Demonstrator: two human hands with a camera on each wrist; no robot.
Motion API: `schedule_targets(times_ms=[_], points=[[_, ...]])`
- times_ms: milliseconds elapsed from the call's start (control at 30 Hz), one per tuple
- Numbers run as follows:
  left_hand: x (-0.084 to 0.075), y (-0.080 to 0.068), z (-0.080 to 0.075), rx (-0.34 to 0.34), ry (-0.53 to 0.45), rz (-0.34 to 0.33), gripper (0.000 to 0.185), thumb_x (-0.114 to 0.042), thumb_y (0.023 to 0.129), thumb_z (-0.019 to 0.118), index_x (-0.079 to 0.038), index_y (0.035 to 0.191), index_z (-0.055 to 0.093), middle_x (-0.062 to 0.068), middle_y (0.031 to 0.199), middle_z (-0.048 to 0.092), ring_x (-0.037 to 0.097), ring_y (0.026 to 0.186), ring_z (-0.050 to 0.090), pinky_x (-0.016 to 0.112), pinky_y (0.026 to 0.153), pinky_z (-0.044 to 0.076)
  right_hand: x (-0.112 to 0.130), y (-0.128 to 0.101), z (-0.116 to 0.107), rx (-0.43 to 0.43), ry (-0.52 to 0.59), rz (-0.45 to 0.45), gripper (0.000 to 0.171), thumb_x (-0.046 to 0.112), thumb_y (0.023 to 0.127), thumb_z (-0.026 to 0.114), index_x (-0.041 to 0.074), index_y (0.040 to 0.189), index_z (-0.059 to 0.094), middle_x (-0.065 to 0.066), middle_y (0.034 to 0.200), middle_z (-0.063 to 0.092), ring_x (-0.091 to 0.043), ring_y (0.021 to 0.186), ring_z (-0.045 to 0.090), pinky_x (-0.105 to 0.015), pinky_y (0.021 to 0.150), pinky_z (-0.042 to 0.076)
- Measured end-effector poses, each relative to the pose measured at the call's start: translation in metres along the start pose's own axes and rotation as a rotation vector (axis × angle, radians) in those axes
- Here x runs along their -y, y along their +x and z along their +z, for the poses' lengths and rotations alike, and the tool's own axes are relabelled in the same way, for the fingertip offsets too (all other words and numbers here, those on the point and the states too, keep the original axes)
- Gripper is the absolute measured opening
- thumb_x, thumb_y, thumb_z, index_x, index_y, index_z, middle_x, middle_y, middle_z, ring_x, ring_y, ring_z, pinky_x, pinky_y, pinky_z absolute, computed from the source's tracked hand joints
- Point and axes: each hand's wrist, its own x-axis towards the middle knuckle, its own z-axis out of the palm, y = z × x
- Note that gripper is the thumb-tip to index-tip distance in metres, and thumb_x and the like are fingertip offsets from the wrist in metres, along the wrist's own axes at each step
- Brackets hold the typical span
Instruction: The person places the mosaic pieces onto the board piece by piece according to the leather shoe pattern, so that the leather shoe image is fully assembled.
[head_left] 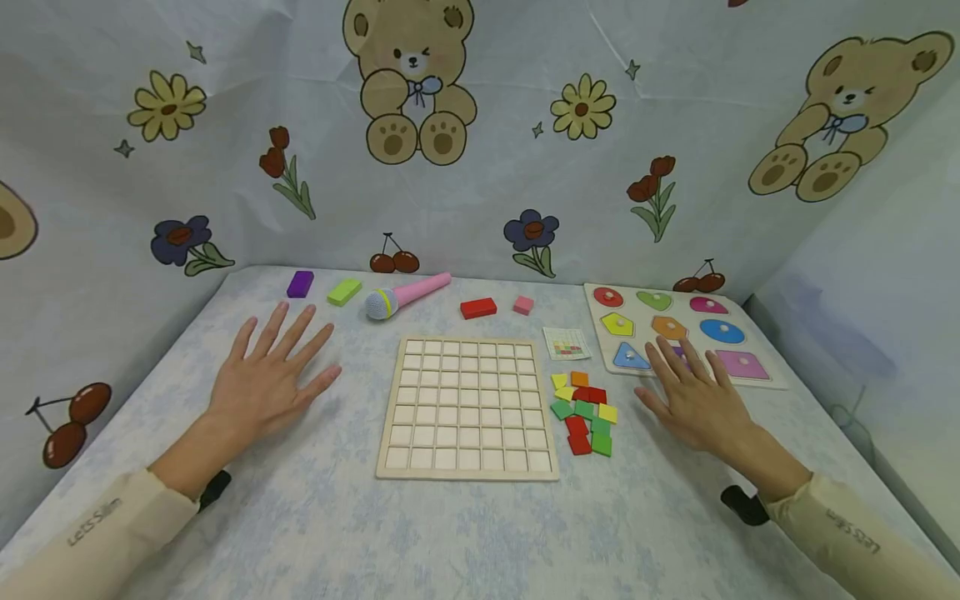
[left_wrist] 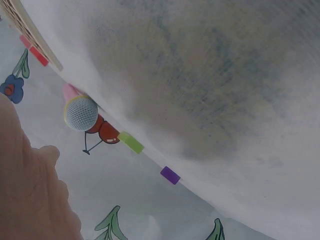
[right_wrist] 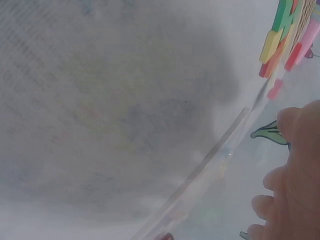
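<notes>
"Lets Slim" sleeves (head_left: 97,521), flat hands (head_left: 266,379)

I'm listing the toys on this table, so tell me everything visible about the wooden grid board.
The wooden grid board is pale, unpainted-looking wood, square, with a raised rim and thin ribs dividing it into rows of small square cells, all empty. It lies flat on the table between the two hands, touched by neither. Coloured tiles lie in a loose pile just off its right edge.

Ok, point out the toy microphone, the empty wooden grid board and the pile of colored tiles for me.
toy microphone (head_left: 382,304), head view, on its grey mesh head.
wooden grid board (head_left: 468,402), head view, on the middle cells.
pile of colored tiles (head_left: 586,410), head view, on a green tile near the middle.
</notes>
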Motion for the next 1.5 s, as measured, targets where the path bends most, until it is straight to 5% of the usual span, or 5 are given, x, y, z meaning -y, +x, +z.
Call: schedule_targets(times_ms=[300, 600, 800, 1167, 1500], points=[[-0.001, 0.002, -0.004, 0.024, -0.022, 0.011, 0.077, -0.066, 0.1, 0.036, -0.019, 0.16, 0.027, 0.01, 0.17, 0.009, 0.035, 0.156, -0.003, 0.063, 0.121, 0.002, 0.007, 0.004, -0.006, 0.024, 0.028, -0.001, 0.082, 0.05, 0.1, 0.053, 0.007, 0.161, 0.017, -0.024, 0.165, 0.012, -0.048, 0.152, 0.0, -0.07, 0.117, -0.003], [-0.03, 0.006, -0.01, 0.358, -0.43, 0.081, 0.109, -0.077, 0.085, 0.056, -0.016, 0.163, 0.01, 0.019, 0.168, 0.003, 0.047, 0.153, -0.004, 0.071, 0.116, 0.001, 0.039, 0.014, -0.006, 0.037, 0.051, -0.089, 0.075, 0.049, 0.098, 0.057, 0.011, 0.157, 0.033, -0.022, 0.162, 0.027, -0.05, 0.149, 0.018, -0.072, 0.116, 0.013], [-0.049, 0.009, -0.007, 0.481, -0.541, 0.179, 0.115, -0.072, 0.082, 0.065, -0.014, 0.163, 0.008, 0.021, 0.168, -0.001, 0.05, 0.152, -0.004, 0.073, 0.115, 0.003, 0.057, 0.02, -0.004, 0.059, 0.08, -0.226, 0.064, 0.045, 0.1, 0.057, 0.013, 0.154, 0.042, -0.02, 0.159, 0.036, -0.049, 0.146, 0.028, -0.067, 0.117, 0.021], [-0.061, 0.016, -0.002, 0.578, -0.557, 0.193, 0.126, -0.069, 0.073, 0.077, -0.011, 0.162, 0.008, 0.02, 0.168, 0.002, 0.049, 0.152, -0.003, 0.071, 0.117, 0.005, 0.072, 0.034, 0.001, -0.027, 0.242, -0.398, 0.025, 0.024, 0.091, 0.075, 0.011, 0.112, 0.072, -0.009, 0.118, 0.068, -0.029, 0.108, 0.062, -0.052, 0.099, 0.05], [-0.06, 0.023, -0.006, 0.592, -0.558, 0.184, 0.126, -0.068, 0.072, 0.078, -0.012, 0.163, 0.01, 0.019, 0.168, 0.003, 0.048, 0.153, -0.003, 0.07, 0.117, 0.005, 0.078, 0.047, -0.008, 0.018, 0.241, -0.372, 0.019, 0.021, 0.086, 0.081, 0.016, 0.103, 0.075, 0.001, 0.098, 0.071, -0.017, 0.088, 0.059, -0.049, 0.093, 0.047]])
